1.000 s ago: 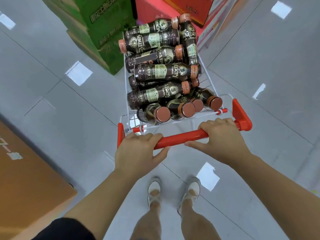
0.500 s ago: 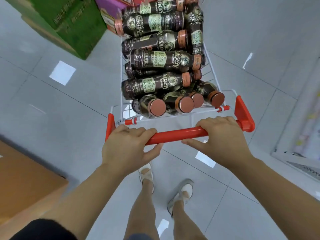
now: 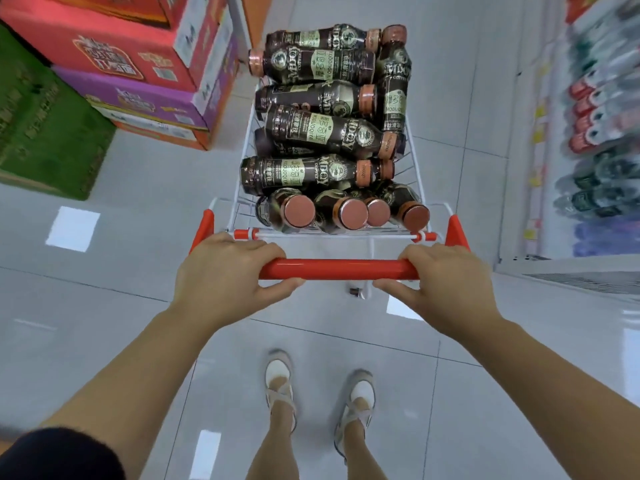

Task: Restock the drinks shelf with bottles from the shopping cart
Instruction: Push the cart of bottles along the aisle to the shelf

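Cart has swung round since a second ago: the drinks shelf [image 3: 540, 150] now runs along its right side, stacked boxes [image 3: 138, 64] off its left. Left hand [image 3: 221, 271] and right hand [image 3: 446, 282] each wrap fingers round the red handle [image 3: 337, 269], one at each end. Bottles [image 3: 311, 174] are all in the cart [image 3: 332, 234]: four caps-out at the near edge, the rest piled crosswise to the far edge. My read: nothing shelved yet, full load left.
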Tool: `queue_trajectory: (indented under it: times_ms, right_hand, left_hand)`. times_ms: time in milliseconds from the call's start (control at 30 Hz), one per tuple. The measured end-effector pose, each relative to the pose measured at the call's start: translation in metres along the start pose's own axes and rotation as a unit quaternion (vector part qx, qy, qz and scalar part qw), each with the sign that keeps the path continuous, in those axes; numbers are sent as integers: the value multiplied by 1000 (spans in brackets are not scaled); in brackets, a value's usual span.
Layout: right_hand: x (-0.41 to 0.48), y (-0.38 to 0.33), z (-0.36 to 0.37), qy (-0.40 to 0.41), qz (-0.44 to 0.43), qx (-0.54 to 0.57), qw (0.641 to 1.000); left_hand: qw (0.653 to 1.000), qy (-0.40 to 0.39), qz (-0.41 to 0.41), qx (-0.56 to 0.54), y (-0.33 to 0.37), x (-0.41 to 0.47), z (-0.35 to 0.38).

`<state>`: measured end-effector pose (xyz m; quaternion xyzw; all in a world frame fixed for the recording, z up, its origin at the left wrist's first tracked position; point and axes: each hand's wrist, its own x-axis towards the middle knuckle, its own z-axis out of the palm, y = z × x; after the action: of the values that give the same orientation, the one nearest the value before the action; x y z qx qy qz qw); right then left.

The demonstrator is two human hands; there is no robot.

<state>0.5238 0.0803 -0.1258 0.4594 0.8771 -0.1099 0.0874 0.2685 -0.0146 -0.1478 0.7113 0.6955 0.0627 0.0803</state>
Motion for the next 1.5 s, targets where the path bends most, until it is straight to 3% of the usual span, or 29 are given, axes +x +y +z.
queue_trajectory:
  times_ms: [300, 600, 1500]
  right_hand:
    - [53, 33, -10, 66, 117, -8, 991]
    - [128, 139, -54, 5, 120, -40, 992]
    - [389, 388, -146, 46, 145, 8, 988]
  left_hand:
    - [998, -35, 51, 18, -11, 112, -7]
    - [997, -15, 70, 14, 29, 237, -1]
    - [992, -32, 119, 13, 63, 635, -2]
